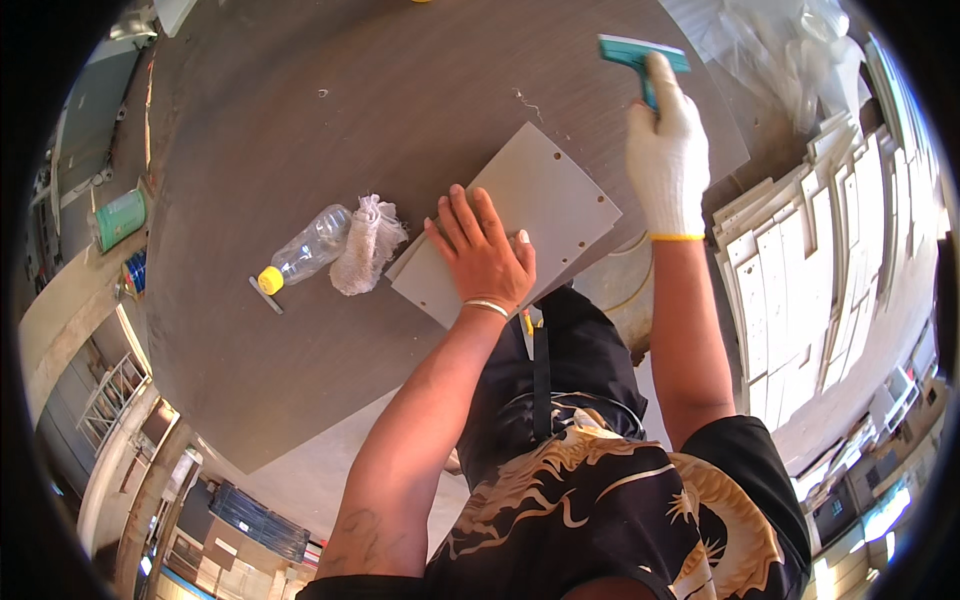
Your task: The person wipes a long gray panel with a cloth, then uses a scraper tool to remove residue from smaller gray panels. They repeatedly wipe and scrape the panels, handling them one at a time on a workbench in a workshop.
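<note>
My bare left hand (482, 253) lies flat, fingers spread, on a grey rectangular panel (545, 195) with small drilled holes, which rests on a dark wood-grain tabletop (300, 130). More grey panels lie stacked just under it. My right hand (667, 150), in a white knit glove, is closed around the handle of a teal scraper (640, 52), held over the table beyond the panel's far right corner.
A clear plastic bottle (308, 246) with a yellow cap lies left of the panel, beside a white rag (366, 245) and a small dark stick (266, 296). Stacks of pale cut panels (800, 280) stand at the right. A green can (120, 218) sits far left.
</note>
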`<action>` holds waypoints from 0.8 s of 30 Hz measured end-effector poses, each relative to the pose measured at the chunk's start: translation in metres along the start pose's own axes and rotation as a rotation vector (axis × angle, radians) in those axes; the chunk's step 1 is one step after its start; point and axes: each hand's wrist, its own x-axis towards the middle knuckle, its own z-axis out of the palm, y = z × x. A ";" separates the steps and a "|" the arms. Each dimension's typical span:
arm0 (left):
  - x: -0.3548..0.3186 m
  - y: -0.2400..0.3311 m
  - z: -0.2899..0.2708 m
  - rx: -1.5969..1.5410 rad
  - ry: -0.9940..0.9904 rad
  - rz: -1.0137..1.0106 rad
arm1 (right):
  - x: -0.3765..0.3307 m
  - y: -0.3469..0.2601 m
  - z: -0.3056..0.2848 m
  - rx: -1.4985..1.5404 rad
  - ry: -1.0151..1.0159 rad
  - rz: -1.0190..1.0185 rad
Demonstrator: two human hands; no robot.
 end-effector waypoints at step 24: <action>0.001 0.000 -0.001 0.057 -0.009 0.017 | -0.146 0.008 -0.045 -0.184 -0.536 0.152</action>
